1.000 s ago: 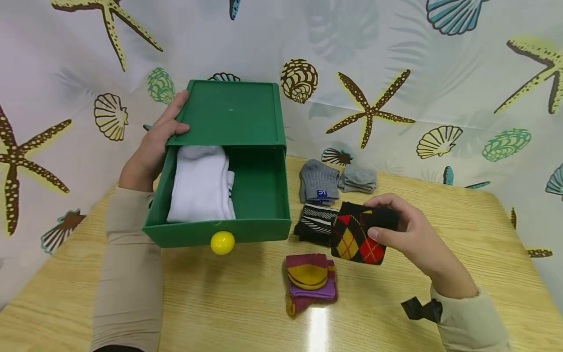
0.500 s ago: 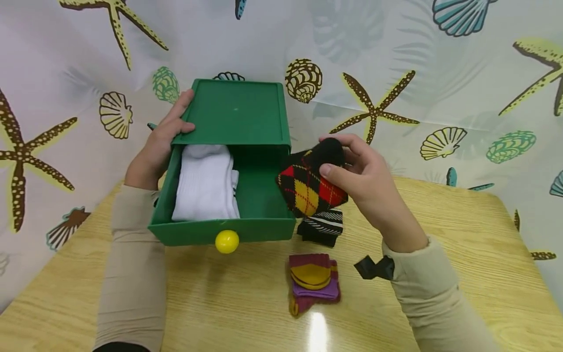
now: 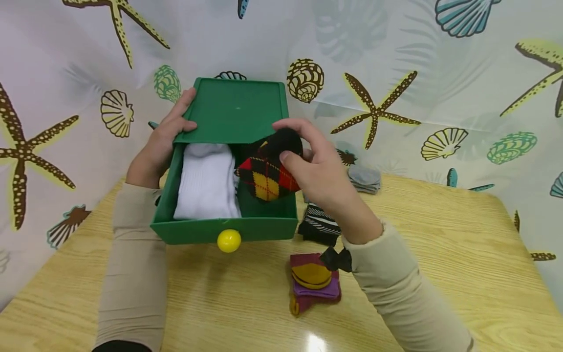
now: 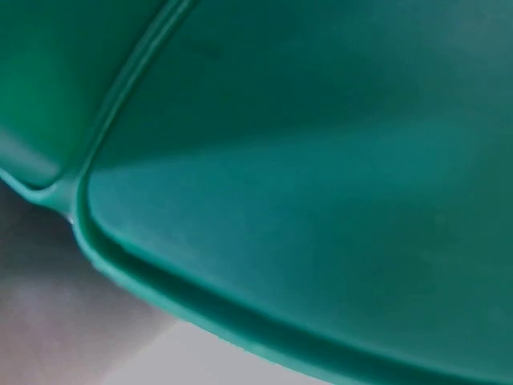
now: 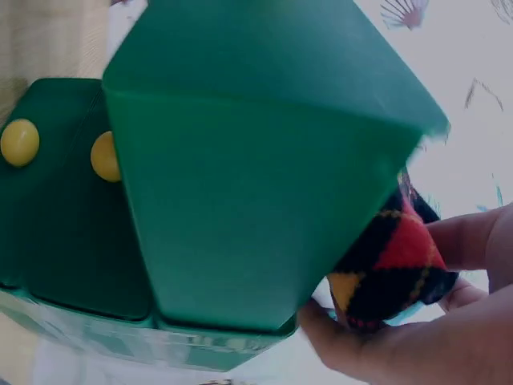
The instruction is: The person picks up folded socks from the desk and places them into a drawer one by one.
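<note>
A green drawer unit (image 3: 239,110) stands on the table with its top drawer (image 3: 189,233) pulled out by a yellow knob (image 3: 229,241). White folded socks (image 3: 205,188) fill the drawer's left half. My left hand (image 3: 159,139) rests along the unit's left side, fingers extended at the top edge. Pinched between the thumb and fingers of my right hand (image 3: 324,173) is a folded pair of black, red and yellow argyle socks (image 3: 266,182), held over the drawer's right half. In the right wrist view, the drawer's side wall (image 5: 240,216) partly hides these socks.
To the right of the unit lie black-and-white striped socks (image 3: 320,227), partly under my right forearm, and grey socks (image 3: 365,179) farther back. Maroon, mustard and purple socks (image 3: 312,281) lie nearer me. Lower drawers with yellow knobs (image 5: 20,143) show below. A shell-patterned cloth (image 3: 246,39) hangs behind.
My right hand has carried the argyle socks left, from beside the striped socks to over the open drawer. My left hand stays on the unit.
</note>
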